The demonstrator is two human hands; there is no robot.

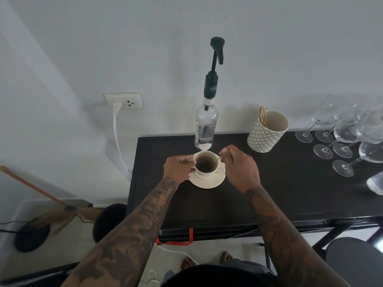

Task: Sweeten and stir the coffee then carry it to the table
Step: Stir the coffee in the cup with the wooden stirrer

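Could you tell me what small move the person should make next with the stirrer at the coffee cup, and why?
Probably circle the wooden stirrer through the coffee. The right hand pinches it at the rim of the cup, its tip pointing into the dark coffee, while the left hand steadies the cup on its saucer. The syrup pump bottle stands just behind, untouched.

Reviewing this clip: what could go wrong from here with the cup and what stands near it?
1. The right hand holds a thin stick at the rim of the cup; a hard stir might slop coffee onto the saucer.
2. The tall pump bottle stands just behind the cup; lifting carelessly might knock it.
3. The left hand grips only the cup's side, so the saucer may slide.
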